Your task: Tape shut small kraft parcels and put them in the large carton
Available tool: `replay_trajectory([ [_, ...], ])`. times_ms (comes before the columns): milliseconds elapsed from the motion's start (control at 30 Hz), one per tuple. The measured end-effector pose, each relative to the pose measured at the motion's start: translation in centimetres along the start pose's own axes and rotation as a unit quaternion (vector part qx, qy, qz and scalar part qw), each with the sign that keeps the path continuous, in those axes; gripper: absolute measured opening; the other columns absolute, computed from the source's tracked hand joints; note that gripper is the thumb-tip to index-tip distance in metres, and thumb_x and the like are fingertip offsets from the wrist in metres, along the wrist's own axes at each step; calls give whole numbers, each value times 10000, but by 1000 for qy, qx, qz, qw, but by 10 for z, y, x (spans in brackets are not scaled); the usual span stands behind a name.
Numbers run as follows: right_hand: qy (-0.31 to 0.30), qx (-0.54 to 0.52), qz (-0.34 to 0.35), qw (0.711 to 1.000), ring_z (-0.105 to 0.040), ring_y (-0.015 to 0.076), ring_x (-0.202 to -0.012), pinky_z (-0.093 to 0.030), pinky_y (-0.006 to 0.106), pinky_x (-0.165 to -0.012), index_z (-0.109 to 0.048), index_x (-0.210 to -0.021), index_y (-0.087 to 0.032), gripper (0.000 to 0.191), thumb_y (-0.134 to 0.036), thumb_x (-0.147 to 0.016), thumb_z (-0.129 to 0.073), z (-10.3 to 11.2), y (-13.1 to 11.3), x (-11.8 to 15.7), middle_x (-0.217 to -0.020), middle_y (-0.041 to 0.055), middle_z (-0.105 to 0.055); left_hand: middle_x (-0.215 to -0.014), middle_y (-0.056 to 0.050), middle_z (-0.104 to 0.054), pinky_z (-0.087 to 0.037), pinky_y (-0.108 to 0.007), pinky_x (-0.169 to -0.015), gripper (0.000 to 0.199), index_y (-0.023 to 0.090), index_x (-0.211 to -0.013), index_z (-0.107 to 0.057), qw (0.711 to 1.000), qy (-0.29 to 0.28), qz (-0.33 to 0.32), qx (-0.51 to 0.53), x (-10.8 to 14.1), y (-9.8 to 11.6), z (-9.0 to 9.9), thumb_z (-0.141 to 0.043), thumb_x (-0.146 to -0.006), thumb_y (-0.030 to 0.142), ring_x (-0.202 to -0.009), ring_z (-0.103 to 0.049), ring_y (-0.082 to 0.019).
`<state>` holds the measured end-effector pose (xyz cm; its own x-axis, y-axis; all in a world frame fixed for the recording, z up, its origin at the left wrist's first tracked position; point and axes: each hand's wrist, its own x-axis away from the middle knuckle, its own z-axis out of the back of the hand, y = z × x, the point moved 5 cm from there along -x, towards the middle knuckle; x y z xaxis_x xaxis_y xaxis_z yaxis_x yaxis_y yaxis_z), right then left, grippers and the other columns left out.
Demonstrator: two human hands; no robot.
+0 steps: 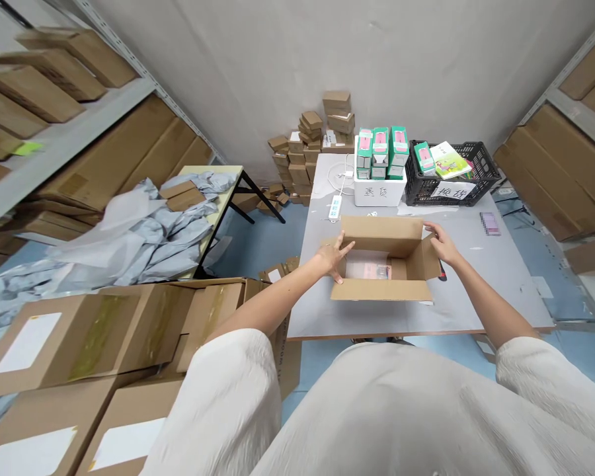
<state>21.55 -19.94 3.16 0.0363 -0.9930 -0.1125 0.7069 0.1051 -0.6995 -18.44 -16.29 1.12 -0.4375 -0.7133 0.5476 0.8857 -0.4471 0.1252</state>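
An open cardboard box (381,289) sits near the front of the grey-topped table (357,320), its long flaps folded outward. At its left end, my left hand (333,256) grips the wall, fingers spread over the edge and thumb at the near corner. My right hand (442,243) holds the flap at the right end, fingers partly behind the cardboard. Inside the box lies a flat item with a pale, pinkish printed face (374,270); its kind is unclear. Part of a small dark and red object (442,271) shows beside the box's right end.
Behind the box stand a white bin (379,194) of green-and-pink cartons and a black crate (419,192) with a booklet. A power strip (335,207) lies at left, a small purple item (490,223) at right. Large cartons (79,344) flank my left side.
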Motion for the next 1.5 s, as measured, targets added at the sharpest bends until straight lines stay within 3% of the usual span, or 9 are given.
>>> replay_trajectory([
  [233, 75, -15, -55, 996, -651, 358, -1303, -569, 585, -1065, -443, -1631, -242, 804, -293, -832, -514, 14, 21, 27, -1613, 166, -569, -1797, -181, 315, -524, -666, -1103, 1666, 357, -1792, -185, 1000, 11, -10, -1, 17, 1, -11, -985, -410, 831, -1383, -590, -601],
  [400, 67, 49, -81, 993, -656, 373, -1263, -578, 594, -1040, -463, -1625, -225, 712, -394, -935, -503, 21, 37, 47, -1608, 189, -564, -1796, -173, 325, -536, -675, -1070, 1674, 345, -1799, -121, 1000, 23, -5, -10, 35, 6, -18, -992, -448, 810, -1396, -550, -621],
  [567, 62, 132, -73, 987, -642, 389, -1298, -526, 625, -1118, -500, -1592, -176, 656, -504, -1031, -410, 16, 43, 60, -1534, 219, -611, -1801, -144, 331, -541, -681, -1058, 1660, 353, -1796, -139, 1000, 21, 6, -12, 40, 9, -19, -963, -446, 856, -1408, -526, -619],
  [833, 57, 198, 22, 978, -506, 435, -1470, -407, 695, -1207, -514, -1608, -206, 637, -465, -1028, -459, 29, 13, 66, -1607, 210, -558, -1816, -105, 314, -537, -690, -1045, 1635, 358, -1794, -137, 999, 48, 17, 9, 62, 18, -34, -912, -466, 916, -1382, -522, -594],
  [1033, 36, 226, 68, 971, -488, 466, -1478, -351, 735, -1213, -556, -1588, -280, 589, -419, -1017, -522, 42, -46, 56, -1643, 152, -547, -1822, -94, 300, -535, -667, -1045, 1637, 351, -1796, -137, 998, 56, 14, 15, 63, 20, -34, -908, -466, 916, -1392, -503, -586],
  [1133, -23, 214, 120, 969, -585, 405, -1381, -435, 623, -1182, -658, -1489, -283, 479, -407, -1071, -458, 20, -91, 50, -1483, 137, -674, -1826, -96, 291, -526, -667, -1050, 1635, 345, -1796, -148, 998, 59, 10, 16, 62, 21, -32, -906, -465, 920, -1388, -504, -584],
  [1267, -196, 232, 109, 946, -709, 336, -1162, -545, 475, -1032, -797, -1236, -270, 391, -388, -1085, -456, -47, -124, 42, -1261, 118, -776, -1826, -129, 284, -526, -658, -1033, 1655, 321, -1799, -134, 998, 61, 10, 6, 64, 24, -32, -911, -466, 920, -1369, -513, -585],
  [1433, -448, 294, -70, 841, -766, 339, -983, -558, 394, -816, -834, -1039, -176, 325, -445, -996, -655, -137, -95, 24, -1092, 181, -807, -1815, -138, 311, -539, -600, -1015, 1689, 328, -1799, -76, 998, 47, 18, -31, 66, 27, -31, -946, -463, 884, -1341, -548, -542],
  [1500, -488, 281, -122, 817, -763, 307, -951, -548, 364, -822, -830, -1031, -162, 317, -451, -971, -712, -160, -78, 17, -1062, 166, -808, -1814, -123, 319, -547, -572, -1001, 1682, 347, -1797, -61, 998, 43, 22, -43, 65, 28, -30, -962, -472, 861, -1338, -554, -523],
])
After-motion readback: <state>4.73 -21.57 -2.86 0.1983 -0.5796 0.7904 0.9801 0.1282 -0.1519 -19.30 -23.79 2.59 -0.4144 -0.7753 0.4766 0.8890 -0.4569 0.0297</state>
